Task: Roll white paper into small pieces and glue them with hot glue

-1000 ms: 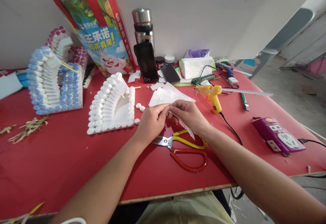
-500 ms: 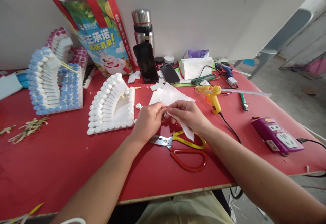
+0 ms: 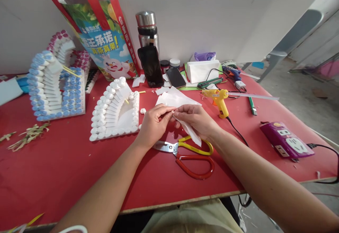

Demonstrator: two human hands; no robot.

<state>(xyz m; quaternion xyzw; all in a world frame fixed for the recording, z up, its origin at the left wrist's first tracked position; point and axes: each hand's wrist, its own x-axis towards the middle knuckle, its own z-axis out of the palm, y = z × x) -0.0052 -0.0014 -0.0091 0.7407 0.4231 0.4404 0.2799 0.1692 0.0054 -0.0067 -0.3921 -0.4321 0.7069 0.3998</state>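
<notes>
Shifted a little leftward since a second ago, the left hand (image 3: 153, 123) now hides one of the loose white rolls (image 3: 143, 111) that showed beside it, while the right hand (image 3: 197, 120) has hardly moved. Under everything spreads the red surface (image 3: 106, 176), with the scissors (image 3: 171, 147) lying near its front edge. Well beyond the scissors, to their left, stands a printed bag (image 3: 106, 45) with red handles. Far left of the scissors is a blue-and-white staircase model (image 3: 54, 81); nearer on that side, a bit beyond them, is an all-white model (image 3: 113, 107) edged with rolls. A purple power socket (image 3: 287, 139) sits well to the right of the scissors, and a yellow glue gun (image 3: 221, 102) rests nearer, beyond their handles. Both hands are just beyond the scissors, the left toward the blades, the right toward the yellow handle. White sheets (image 3: 180, 97) lie farther beyond. Between the hands is the white paper strip (image 3: 194, 137): thumb and forefinger of each pinch its upper end, fingertips nearly meeting, and its loose end slants down from the right hand over the scissors' yellow handle; whether it touches that handle is hard to tell.
</notes>
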